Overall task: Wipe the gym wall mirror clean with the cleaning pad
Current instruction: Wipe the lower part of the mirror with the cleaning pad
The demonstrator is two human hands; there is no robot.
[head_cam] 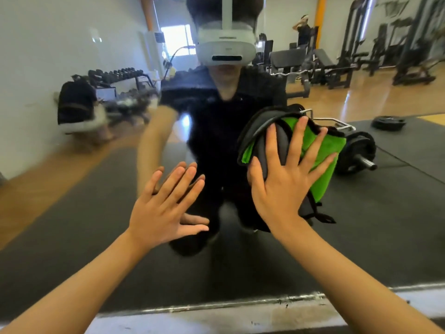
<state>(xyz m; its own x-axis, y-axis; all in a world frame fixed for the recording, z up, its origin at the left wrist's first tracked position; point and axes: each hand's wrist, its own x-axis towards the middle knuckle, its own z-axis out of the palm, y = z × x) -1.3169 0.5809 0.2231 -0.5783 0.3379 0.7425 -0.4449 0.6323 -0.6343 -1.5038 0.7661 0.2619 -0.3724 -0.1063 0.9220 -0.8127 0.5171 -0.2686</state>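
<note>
Head view: your right hand (286,174), fingers spread, presses the green-and-grey pad (320,150) flat against the mirror (72,189); the pad's long axis runs toward 5 o'clock. Your left hand (163,201), fingers straight, rests on bare glass at the pad's 8 o'clock.

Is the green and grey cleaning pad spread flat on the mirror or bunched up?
Bunched up: the green and grey cleaning pad shows folds and curled edges under the right hand.
</note>
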